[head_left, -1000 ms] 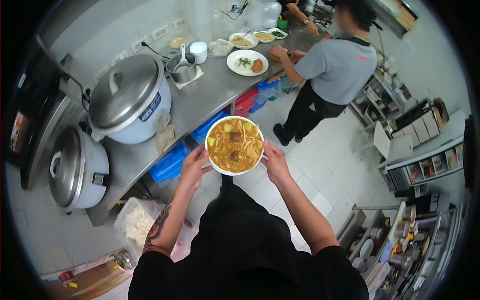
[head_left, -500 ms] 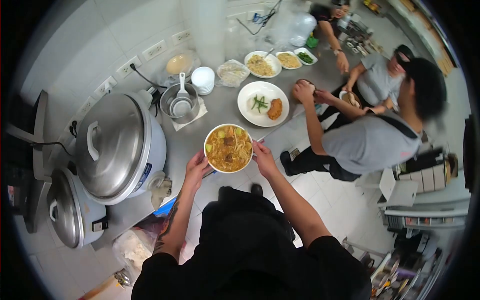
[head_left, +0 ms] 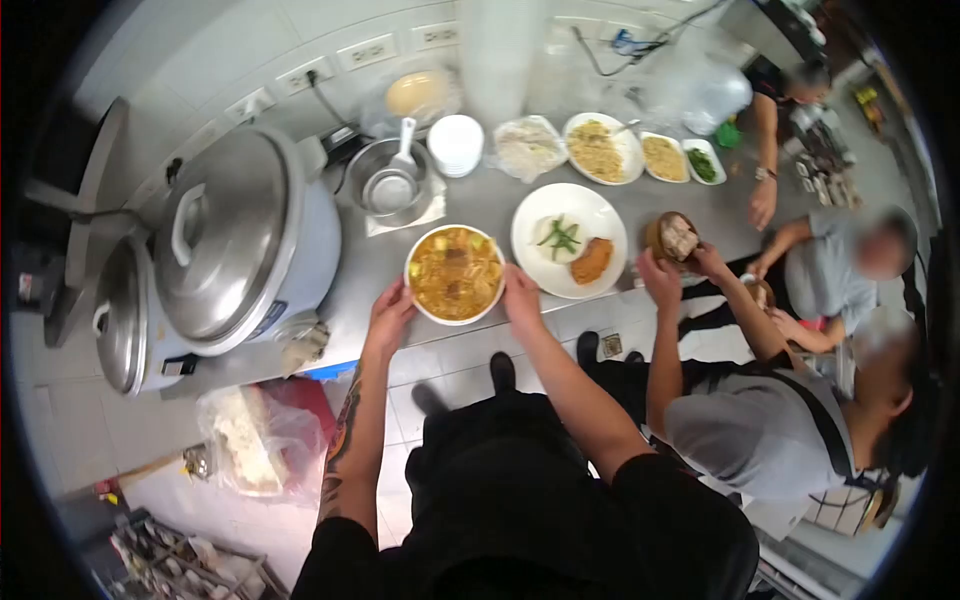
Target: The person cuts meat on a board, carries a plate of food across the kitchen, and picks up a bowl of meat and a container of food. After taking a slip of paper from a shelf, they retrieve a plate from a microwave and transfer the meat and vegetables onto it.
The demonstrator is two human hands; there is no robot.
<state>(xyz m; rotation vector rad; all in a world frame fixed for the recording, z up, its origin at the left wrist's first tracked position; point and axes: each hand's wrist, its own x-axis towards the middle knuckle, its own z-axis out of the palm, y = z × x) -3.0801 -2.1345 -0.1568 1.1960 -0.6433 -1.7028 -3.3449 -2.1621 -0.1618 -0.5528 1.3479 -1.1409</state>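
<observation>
The white round bowl (head_left: 455, 275), smooth and thin-rimmed, carries orange-brown soup with pale strands and green chunks. It is level or nearly so, at the steel counter's (head_left: 480, 212) front edge; contact with the steel cannot be determined. The left hand (head_left: 392, 312) grips the wall at the bowl's 8 o'clock, fingers curled; the right hand (head_left: 522, 299) grips it between 3 and 4 o'clock.

Directions below are from the bowl. At 2 to 3 o'clock, just beside it, lies a glossy round plate (head_left: 542, 275) bearing green strips on a pale mound and a browned, rough-crusted piece. At 11 o'clock stands a metal pot (head_left: 362, 195) with a ladle (head_left: 405, 160) inside, on a pale cloth (head_left: 425, 215). Bare brushed steel shows at 12 o'clock, short of a stack of white dishes (head_left: 457, 145). Toward 1 o'clock lies a clear bag (head_left: 527, 148) of pale food.

At 9 o'clock a domed steel lid tops a large cooker (head_left: 318, 240), obstructing that side. Near 3 o'clock, past the plate, a co-worker's hands (head_left: 660, 280) hold a brown bowl (head_left: 655, 238) of pale pieces, limiting clearance there. Tiled floor (head_left: 455, 360) shows at 6 o'clock, below the counter edge.
</observation>
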